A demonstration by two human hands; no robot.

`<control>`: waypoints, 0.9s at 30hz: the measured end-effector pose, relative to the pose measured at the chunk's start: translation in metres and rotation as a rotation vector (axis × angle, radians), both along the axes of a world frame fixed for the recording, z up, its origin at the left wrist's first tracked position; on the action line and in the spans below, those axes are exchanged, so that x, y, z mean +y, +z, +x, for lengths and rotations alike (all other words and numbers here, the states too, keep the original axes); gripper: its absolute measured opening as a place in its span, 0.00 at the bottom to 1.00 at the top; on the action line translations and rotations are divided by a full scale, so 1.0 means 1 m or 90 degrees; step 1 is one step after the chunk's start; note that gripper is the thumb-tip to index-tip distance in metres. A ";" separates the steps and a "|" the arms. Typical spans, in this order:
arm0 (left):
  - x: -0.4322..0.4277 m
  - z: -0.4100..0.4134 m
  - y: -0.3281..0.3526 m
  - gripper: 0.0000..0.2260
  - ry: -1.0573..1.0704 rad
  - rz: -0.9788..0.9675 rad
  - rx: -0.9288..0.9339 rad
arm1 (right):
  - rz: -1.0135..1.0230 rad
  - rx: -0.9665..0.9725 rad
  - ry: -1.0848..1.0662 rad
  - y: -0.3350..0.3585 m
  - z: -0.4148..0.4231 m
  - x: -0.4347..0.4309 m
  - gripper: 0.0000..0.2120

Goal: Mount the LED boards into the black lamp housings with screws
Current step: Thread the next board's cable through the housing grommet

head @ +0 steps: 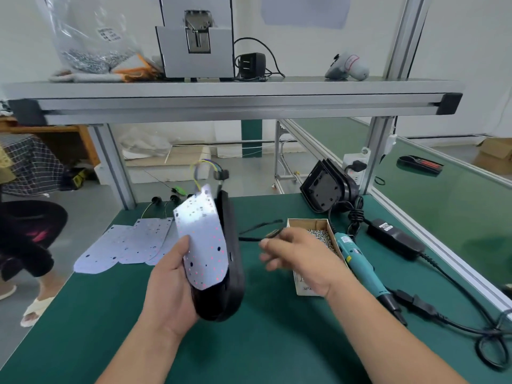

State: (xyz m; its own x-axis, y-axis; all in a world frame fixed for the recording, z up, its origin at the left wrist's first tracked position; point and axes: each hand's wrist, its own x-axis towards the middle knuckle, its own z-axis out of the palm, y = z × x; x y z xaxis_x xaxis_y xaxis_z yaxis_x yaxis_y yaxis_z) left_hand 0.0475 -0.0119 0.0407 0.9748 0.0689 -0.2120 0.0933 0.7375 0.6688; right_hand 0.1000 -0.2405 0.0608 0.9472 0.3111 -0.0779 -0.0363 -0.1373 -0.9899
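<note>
Housing [232, 273] is held tilted on edge above the table [263, 342], with a board [202, 245] lying loose against its open face. Left hand [171, 284] grips the housing from below, thumb on the board. Right hand [299, 259] is blurred over the screw box [307, 224], fingers half curled; can't tell if it's pinching anything. Screwdriver [360, 261] lies just beside the box. Spare boards [130, 242] lie flat at left. More housings [324, 187] stand at the far edge.

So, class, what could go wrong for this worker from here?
The LED board leans away from the upended black housing, pinned only by the thumb of the left hand; it could slip out. The blurred right hand is at the open screw box; a knock might scatter screws.
</note>
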 end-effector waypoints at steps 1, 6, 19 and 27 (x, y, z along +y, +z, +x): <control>-0.001 0.000 0.001 0.20 -0.021 0.013 0.003 | -0.079 -0.035 -0.053 0.003 0.004 -0.007 0.25; -0.010 -0.004 0.000 0.21 -0.098 0.071 0.000 | -0.282 -0.340 -0.230 0.010 0.016 -0.032 0.24; -0.013 -0.009 0.000 0.19 -0.081 0.149 -0.055 | -0.244 -0.311 0.088 -0.010 -0.008 0.011 0.10; -0.020 -0.019 0.011 0.17 -0.023 0.160 -0.151 | -0.631 -0.395 0.048 -0.019 0.016 0.020 0.07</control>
